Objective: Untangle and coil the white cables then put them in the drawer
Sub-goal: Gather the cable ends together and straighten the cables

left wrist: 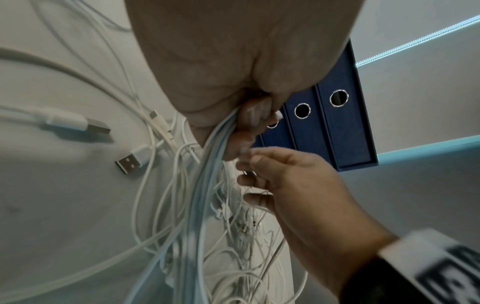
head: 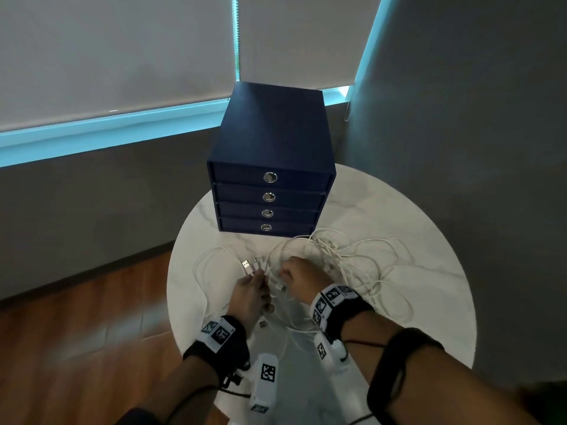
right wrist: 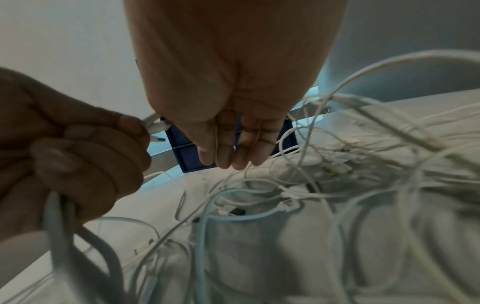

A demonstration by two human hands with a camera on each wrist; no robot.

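Untangling in progress: your left hand (head: 250, 291) grips gathered white cables (left wrist: 201, 185); your right hand (head: 302, 276), fingers straight and together, combs through them. Next, tease one free.

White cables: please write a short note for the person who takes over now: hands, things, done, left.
Left hand grips a bundle of cable ends, plugs sticking out.
Right hand has its fingers in the tangle; a pinch is not clear.
The tangle lies on the round table, before the blue drawer unit, all four drawers shut.
Done: some ends gathered.
Left: untangle, coil, open a drawer, put cables in.
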